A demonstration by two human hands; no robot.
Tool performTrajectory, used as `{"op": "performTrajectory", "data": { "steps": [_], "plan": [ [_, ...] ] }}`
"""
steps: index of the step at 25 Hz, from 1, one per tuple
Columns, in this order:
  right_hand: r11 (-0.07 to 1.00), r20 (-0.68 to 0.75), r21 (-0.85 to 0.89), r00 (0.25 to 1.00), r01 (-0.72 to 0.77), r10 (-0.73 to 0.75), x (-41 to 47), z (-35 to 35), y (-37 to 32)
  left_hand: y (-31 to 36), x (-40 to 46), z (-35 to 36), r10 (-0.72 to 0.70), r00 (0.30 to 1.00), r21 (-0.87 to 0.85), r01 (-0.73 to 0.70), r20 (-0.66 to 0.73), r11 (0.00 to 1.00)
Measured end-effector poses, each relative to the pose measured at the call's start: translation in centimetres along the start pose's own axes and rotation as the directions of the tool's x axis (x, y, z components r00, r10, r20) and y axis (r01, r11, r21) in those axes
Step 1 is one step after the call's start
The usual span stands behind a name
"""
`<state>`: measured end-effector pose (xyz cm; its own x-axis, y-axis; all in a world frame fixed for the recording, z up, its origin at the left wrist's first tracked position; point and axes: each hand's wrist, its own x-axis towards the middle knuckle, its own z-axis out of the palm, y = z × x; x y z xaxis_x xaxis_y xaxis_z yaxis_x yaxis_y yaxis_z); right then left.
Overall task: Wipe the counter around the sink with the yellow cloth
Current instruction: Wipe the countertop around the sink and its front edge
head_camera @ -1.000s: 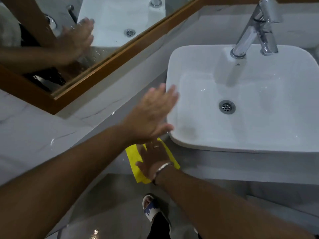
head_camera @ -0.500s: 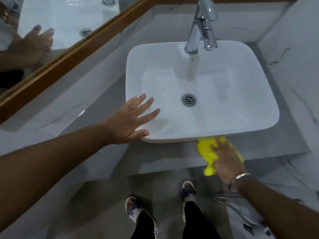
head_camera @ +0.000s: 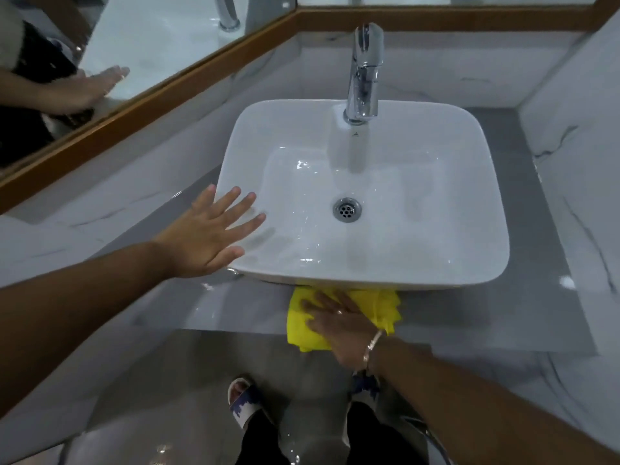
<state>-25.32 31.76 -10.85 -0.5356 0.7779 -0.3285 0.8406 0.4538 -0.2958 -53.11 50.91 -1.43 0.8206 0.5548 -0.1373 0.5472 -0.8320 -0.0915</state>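
A white rectangular sink [head_camera: 469,229] stands on a grey counter [head_camera: 235,307]. The yellow cloth [head_camera: 303,330] lies flat on the narrow counter strip in front of the sink, its far edge tucked under the sink's front rim. My right hand [head_camera: 339,325], with a bracelet on the wrist, presses palm down on the cloth with the fingers pointing left. Over the sink's front left corner hovers my left hand [head_camera: 209,234], fingers spread, holding nothing.
A chrome tap [head_camera: 364,72] rises at the back of the sink. A wood-framed mirror [head_camera: 161,38] runs along the left and back walls. A marble wall [head_camera: 583,196] closes the right side. Below the counter edge are my feet in sandals [head_camera: 245,404] on a wet floor.
My right hand slid the yellow cloth from the sink's left front corner rightward along the front strip, then part way back left. My left hand stayed by the sink's left front corner.
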Motion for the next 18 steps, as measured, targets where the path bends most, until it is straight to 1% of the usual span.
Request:
{"op": "performTrajectory", "data": {
  "steps": [1,2,3,4,5,6,7,8,9,10,11,13,14,16,18],
  "plan": [
    [0.996,0.046,-0.047,0.996,0.077,-0.074,0.2,-0.1,0.9,1.2,-0.4,-0.6,-0.092,0.996,0.015,0.092,-0.015,0.996],
    [0.993,0.133,-0.047,0.986,0.105,-0.098,-0.2,-0.3,1.6,3.1,-1.1,-1.0,-0.174,0.983,0.000,0.174,-0.051,0.985],
    [0.997,0.104,-0.032,0.992,0.072,-0.068,-1.1,-0.2,2.1,5.7,-2.1,-1.0,-0.220,0.971,-0.059,0.215,-0.093,0.975],
    [0.999,0.074,-0.033,0.997,0.014,-0.011,-2.6,-0.4,2.4,9.1,-3.2,-0.6,-0.205,0.969,-0.124,0.188,-0.139,0.974],
    [0.998,0.067,-0.014,0.995,-0.067,0.067,-4.2,-0.6,2.6,12.8,-4.0,0.1,-0.138,0.977,-0.170,0.110,-0.161,0.979],
    [0.989,0.045,-0.011,0.989,-0.144,0.144,-5.7,-0.6,2.8,16.2,-4.5,1.0,-0.061,0.985,-0.201,0.028,-0.159,0.979],
    [0.977,0.000,0.007,0.977,-0.213,0.213,-6.6,-0.4,2.9,18.9,-4.4,1.9,-0.009,0.991,-0.243,-0.025,-0.135,0.970],
    [0.961,0.006,0.021,0.961,-0.277,0.277,-7.0,-0.4,3.1,20.9,-3.7,2.8,0.020,0.993,-0.276,-0.052,-0.116,0.960],
    [0.942,-0.012,0.020,0.942,-0.335,0.335,-6.9,-0.3,3.4,22.2,-2.5,3.5,0.022,0.997,-0.303,-0.043,-0.071,0.952],
    [0.926,-0.016,-0.014,0.926,-0.378,0.378,-6.4,-0.6,3.5,22.9,-1.1,4.2,-0.009,1.000,-0.308,0.009,0.002,0.951],
    [0.911,-0.052,-0.049,0.912,-0.410,0.407,-5.7,-0.8,3.3,22.9,0.3,4.3,-0.063,0.993,-0.285,0.091,0.104,0.954],
    [0.879,-0.043,-0.099,0.884,-0.467,0.465,-4.4,-1.2,2.3,21.9,1.8,4.6,-0.203,0.937,-0.179,0.260,0.284,0.949],
    [0.859,-0.042,-0.119,0.866,-0.499,0.497,-4.0,-1.3,1.7,21.4,2.1,4.8,-0.240,0.915,-0.148,0.300,0.326,0.943],
    [0.827,-0.069,-0.138,0.838,-0.545,0.541,-3.3,-1.6,0.7,20.6,2.2,4.5,-0.222,0.892,-0.122,0.290,0.394,0.949],
    [0.843,-0.069,-0.161,0.858,-0.514,0.510,-3.2,-2.2,-0.4,20.2,2.6,3.1,-0.134,0.901,-0.124,0.201,0.413,0.972]
  ]
}}
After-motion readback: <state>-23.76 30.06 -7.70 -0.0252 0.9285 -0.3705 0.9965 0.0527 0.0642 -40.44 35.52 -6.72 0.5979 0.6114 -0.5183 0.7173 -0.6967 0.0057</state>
